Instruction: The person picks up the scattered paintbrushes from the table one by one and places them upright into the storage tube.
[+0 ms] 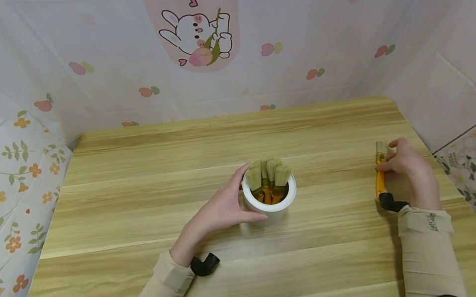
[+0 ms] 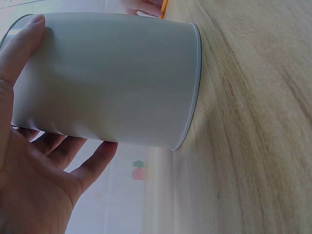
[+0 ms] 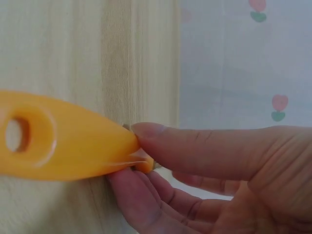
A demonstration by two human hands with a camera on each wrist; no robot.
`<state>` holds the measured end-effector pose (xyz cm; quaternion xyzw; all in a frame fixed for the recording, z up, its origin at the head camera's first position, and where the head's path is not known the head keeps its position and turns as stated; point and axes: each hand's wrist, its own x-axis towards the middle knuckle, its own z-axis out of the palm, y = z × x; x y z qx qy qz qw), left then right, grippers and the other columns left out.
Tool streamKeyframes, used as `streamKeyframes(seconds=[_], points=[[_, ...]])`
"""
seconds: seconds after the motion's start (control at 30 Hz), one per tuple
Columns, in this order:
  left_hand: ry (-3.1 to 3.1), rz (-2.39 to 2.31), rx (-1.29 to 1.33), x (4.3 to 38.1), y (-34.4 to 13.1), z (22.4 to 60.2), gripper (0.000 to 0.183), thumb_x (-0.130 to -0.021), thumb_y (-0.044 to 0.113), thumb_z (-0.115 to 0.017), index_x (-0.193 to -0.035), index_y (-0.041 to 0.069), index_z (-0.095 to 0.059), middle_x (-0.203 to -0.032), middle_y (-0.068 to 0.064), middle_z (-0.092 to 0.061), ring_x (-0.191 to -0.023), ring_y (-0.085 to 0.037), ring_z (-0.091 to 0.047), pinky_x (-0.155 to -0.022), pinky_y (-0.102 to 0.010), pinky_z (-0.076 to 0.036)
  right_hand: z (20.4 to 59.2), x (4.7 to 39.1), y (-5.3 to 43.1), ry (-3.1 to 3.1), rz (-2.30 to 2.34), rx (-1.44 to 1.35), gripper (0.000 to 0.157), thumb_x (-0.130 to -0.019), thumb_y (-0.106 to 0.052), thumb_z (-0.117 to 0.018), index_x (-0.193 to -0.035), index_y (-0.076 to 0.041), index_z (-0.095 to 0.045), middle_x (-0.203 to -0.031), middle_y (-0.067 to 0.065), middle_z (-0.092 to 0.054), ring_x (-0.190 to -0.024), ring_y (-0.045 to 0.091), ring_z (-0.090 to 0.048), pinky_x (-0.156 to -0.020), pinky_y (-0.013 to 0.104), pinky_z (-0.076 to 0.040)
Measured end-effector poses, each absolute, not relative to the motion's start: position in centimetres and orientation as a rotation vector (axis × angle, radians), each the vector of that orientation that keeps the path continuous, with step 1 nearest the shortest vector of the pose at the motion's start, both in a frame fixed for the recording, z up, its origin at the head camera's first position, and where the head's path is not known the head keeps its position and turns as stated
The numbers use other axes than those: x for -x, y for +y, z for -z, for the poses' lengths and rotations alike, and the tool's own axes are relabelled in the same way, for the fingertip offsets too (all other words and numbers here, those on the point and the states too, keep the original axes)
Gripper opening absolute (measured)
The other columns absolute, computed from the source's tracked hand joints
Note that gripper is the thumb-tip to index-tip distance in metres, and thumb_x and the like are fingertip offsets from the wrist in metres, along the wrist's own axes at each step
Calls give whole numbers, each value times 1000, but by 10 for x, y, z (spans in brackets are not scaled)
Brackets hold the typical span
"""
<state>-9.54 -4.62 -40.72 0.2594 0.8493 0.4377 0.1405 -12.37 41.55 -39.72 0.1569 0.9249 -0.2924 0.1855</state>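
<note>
A white cylindrical container (image 1: 273,214) stands upright on the table, with several paintbrushes (image 1: 273,170) in it, bristles up. My left hand (image 1: 220,206) grips its side, fingers behind and thumb in front; the left wrist view shows the smooth wall of the container (image 2: 112,78) within that grip. Far to the right, my right hand (image 1: 407,161) pinches a paintbrush (image 1: 380,182) by its yellow-orange handle, bristles pointing away from me. In the right wrist view the thumb and fingers (image 3: 161,141) close on the handle (image 3: 83,141), which has a hole near its end.
The wood-grain table (image 1: 143,181) lies under both hands. A patterned cloth (image 1: 312,23) with a rabbit print hangs behind it, and a floral sheet (image 1: 1,200) covers the left side. Black wrist mounts (image 1: 205,264) sit by both cuffs.
</note>
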Motion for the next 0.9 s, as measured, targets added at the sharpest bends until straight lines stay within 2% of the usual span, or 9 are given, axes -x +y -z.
streamKeyframes(seconds=[0.07,0.17,0.3,0.37,0.5,0.63,0.7,0.8,0.9], points=[[2455,-1261,-747,95,-46,407,116,-58,64,-79,-148,38,-11,-149,3,-34,-133,-17,-41,-107,-46,-38,399,126,416,2594,810,-453,94,-80,-16,-73,-139,20,-9,-100,30,-58,-67,22,-69,-81,47,-50],[2459,-1255,-742,95,-46,408,117,-58,64,-79,-148,38,-10,-149,2,-34,-133,-17,-41,-106,-46,-39,400,129,415,2544,837,-454,92,-81,-17,-71,-139,20,-11,-99,29,-61,-67,18,-69,-72,37,-55],[2456,-1258,-748,95,-47,408,117,-58,63,-79,-149,33,-12,-148,2,-35,-132,-17,-42,-106,-46,-39,398,130,412,2517,929,-423,80,-86,-15,-65,-138,19,-16,-117,38,-48,-69,12,-66,-67,30,-56],[2455,-1259,-752,95,-47,408,118,-58,63,-79,-150,32,-13,-148,2,-36,-132,-17,-42,-106,-46,-39,394,130,408,2541,1008,-403,74,-88,-13,-62,-138,17,-17,-116,38,-43,-71,11,-64,-69,30,-57],[2452,-1260,-752,95,-46,408,117,-58,64,-79,-149,35,-12,-147,3,-37,-131,-17,-43,-105,-45,-39,381,127,395,2652,1172,-351,70,-90,-13,-61,-138,9,-16,-108,17,-39,-75,9,-56,-68,28,-57],[2455,-1257,-749,95,-46,409,116,-58,64,-79,-148,38,-11,-147,3,-36,-131,-17,-43,-105,-45,-39,363,123,371,2778,1342,-256,59,-91,-17,-61,-135,-4,-23,-104,6,-38,-77,5,-54,-65,22,-56],[2459,-1254,-747,95,-46,409,116,-58,65,-78,-149,36,-11,-147,3,-36,-131,-17,-43,-105,-45,-40,352,119,355,2804,1490,-208,50,-91,-17,-61,-130,-11,-30,-101,4,-40,-76,4,-56,-63,20,-56],[2460,-1252,-743,95,-46,408,116,-58,65,-78,-149,36,-12,-147,4,-36,-131,-17,-43,-105,-45,-40,336,110,328,2732,1859,-80,41,-90,-9,-62,-123,-15,-38,-97,4,-45,-73,7,-60,-60,21,-56],[2456,-1253,-741,96,-46,408,116,-58,65,-78,-149,35,-12,-148,3,-35,-132,-16,-42,-106,-45,-39,323,102,303,2582,2224,119,37,-87,2,-62,-117,-9,-44,-95,7,-51,-73,11,-63,-60,23,-56]])
